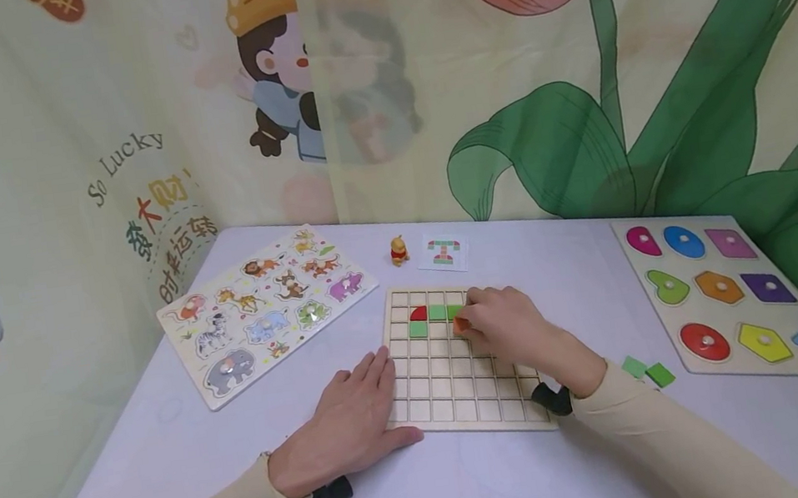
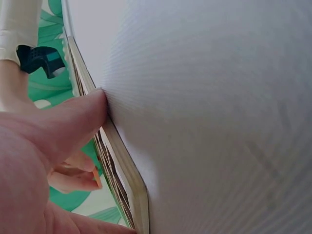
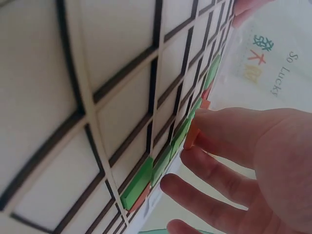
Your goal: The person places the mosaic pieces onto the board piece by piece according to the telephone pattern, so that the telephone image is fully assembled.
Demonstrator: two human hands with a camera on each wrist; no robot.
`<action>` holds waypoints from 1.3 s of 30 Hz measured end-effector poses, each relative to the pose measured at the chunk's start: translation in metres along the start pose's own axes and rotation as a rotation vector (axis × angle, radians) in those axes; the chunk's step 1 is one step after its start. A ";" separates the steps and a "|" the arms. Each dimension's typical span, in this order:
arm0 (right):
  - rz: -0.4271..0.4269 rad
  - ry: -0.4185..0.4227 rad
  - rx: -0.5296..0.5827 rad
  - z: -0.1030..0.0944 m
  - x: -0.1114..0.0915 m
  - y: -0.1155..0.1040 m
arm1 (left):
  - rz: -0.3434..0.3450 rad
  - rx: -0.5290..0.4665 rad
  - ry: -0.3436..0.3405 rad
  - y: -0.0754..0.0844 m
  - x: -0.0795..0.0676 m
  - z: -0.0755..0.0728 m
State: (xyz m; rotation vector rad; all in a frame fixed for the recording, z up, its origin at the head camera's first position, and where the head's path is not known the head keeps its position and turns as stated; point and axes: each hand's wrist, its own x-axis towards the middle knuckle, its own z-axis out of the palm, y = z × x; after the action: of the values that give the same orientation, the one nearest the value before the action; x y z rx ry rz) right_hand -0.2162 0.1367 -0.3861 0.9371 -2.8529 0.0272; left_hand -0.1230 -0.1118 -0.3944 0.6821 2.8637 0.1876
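Observation:
A wooden grid board (image 1: 455, 385) lies in the middle of the table, with square cells. Near its far edge, a red tile (image 1: 418, 314) with a rounded corner and several green tiles (image 1: 437, 312) sit in cells. My right hand (image 1: 510, 323) pinches an orange tile (image 3: 192, 134) between thumb and finger, close over the board's far right part; its other fingers spread apart in the right wrist view. My left hand (image 1: 353, 415) lies flat at the board's left side, fingers extended, fingertips at the rim. In the left wrist view its thumb (image 2: 80, 114) touches the board's edge.
Two loose green tiles (image 1: 660, 374) lie by the right forearm. An animal peg puzzle (image 1: 267, 317) is at the left, a shape peg puzzle (image 1: 734, 297) at the right. Behind the board are a small bear figurine (image 1: 398, 251) and a pattern card (image 1: 443, 252).

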 end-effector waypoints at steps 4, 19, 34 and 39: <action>0.004 -0.030 -0.012 0.001 0.003 -0.003 | 0.000 0.012 0.000 0.000 0.001 0.000; -0.013 -0.012 -0.061 0.006 0.005 -0.007 | -0.003 0.020 0.009 0.000 0.001 0.000; -0.001 -0.031 -0.070 0.007 0.002 -0.005 | -0.002 0.017 0.013 0.002 -0.001 0.000; 0.042 -0.031 -0.019 0.004 -0.003 0.004 | -0.001 0.019 0.010 0.003 -0.001 -0.001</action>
State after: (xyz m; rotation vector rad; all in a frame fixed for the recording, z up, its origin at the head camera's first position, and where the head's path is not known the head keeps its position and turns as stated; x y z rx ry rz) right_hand -0.2161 0.1414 -0.3905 0.8823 -2.8959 -0.0100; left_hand -0.1206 -0.1100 -0.3932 0.6849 2.8789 0.1636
